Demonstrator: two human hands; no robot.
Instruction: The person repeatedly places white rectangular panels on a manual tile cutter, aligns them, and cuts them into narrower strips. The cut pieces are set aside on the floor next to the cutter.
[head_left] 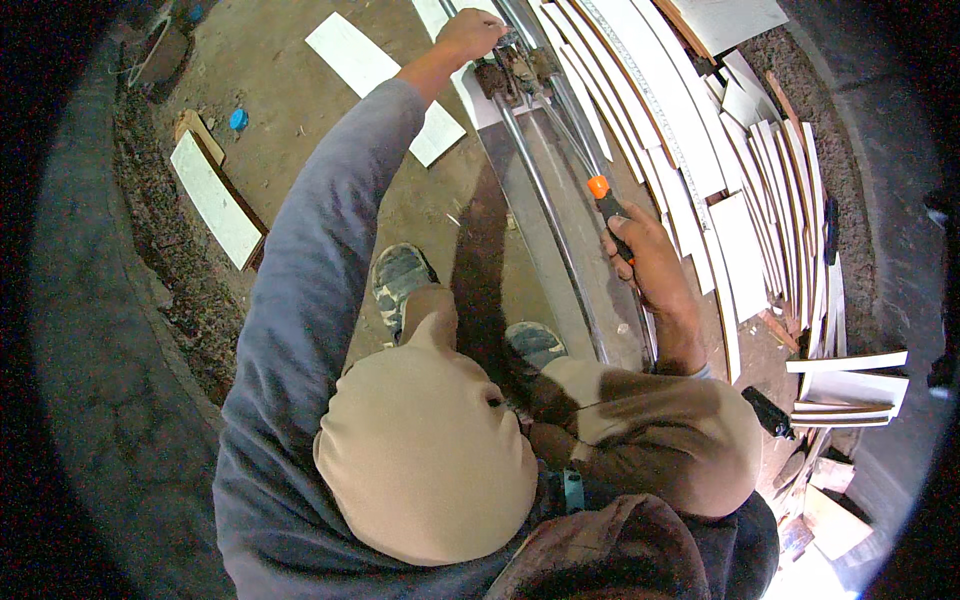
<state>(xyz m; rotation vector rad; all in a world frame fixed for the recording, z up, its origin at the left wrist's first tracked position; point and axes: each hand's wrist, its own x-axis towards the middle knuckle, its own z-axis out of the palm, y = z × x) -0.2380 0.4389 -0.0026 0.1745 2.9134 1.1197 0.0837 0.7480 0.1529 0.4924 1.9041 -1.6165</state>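
A manual tile cutter (560, 265) with two long metal rails lies in front of me on the ground. My left hand (472, 36) is at its dirty sliding carriage (522, 72), with fingers closed on a part there that I cannot make out. In my right hand (648, 252) is a screwdriver (604, 198) with an orange and black handle. Its shaft slants away toward the carriage; where the tip touches is hard to see. A white tile piece (487, 108) lies under the far part of the cutter.
Many white tile strips (745, 270) are stacked along the right. A long white strip (345, 60) and a shorter one (210, 195) lie on the dirt floor at left. Also there are a blue cap (238, 119) and a bucket (160, 52). A black object (768, 411) sits by my right knee.
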